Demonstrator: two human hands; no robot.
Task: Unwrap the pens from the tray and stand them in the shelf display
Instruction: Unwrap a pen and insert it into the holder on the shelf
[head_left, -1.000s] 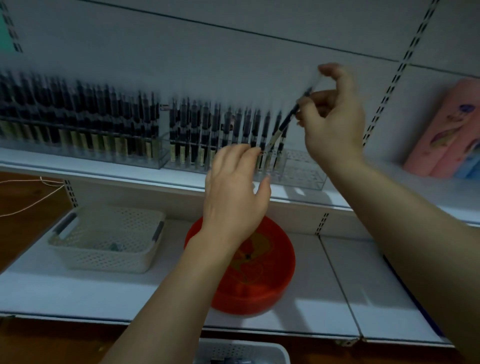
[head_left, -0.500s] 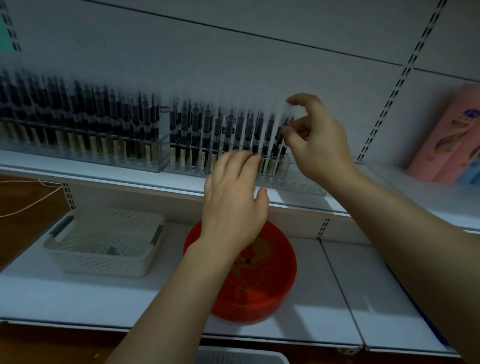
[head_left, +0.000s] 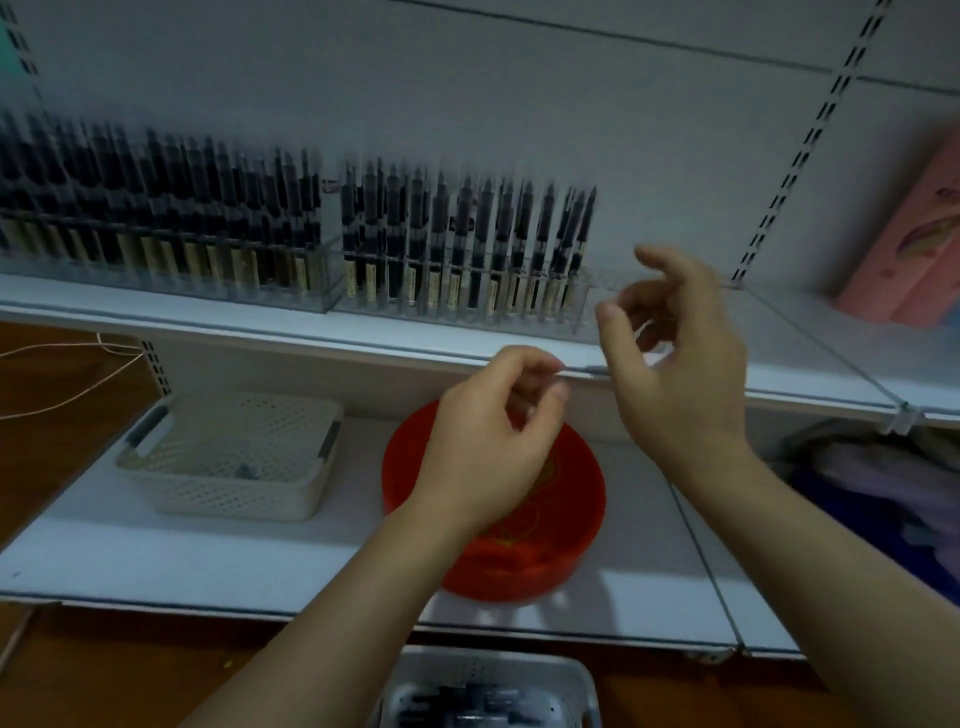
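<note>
Black pens (head_left: 470, 234) stand in rows in the clear display racks (head_left: 581, 317) on the upper shelf; the right rack's last slots show no pens. My right hand (head_left: 680, 358) hovers just right of the last pen, fingers loosely curled and holding nothing. My left hand (head_left: 493, 436) is lower, above the red bowl (head_left: 589, 499), its fingers curled in against the thumb with nothing visible in them. The white tray (head_left: 415, 675) with dark wrapped pens sits at the bottom edge of the view.
A white perforated basket (head_left: 228, 467) stands on the lower shelf left of the bowl. Pink boxes (head_left: 904, 239) lean at the upper shelf's right end. Thin cables (head_left: 67, 353) trail at the left. Cloth items (head_left: 878, 483) lie lower right.
My right hand lowered the pen into the right rack, let it go and drew back to the right. My left hand went from flat fingers to curled ones.
</note>
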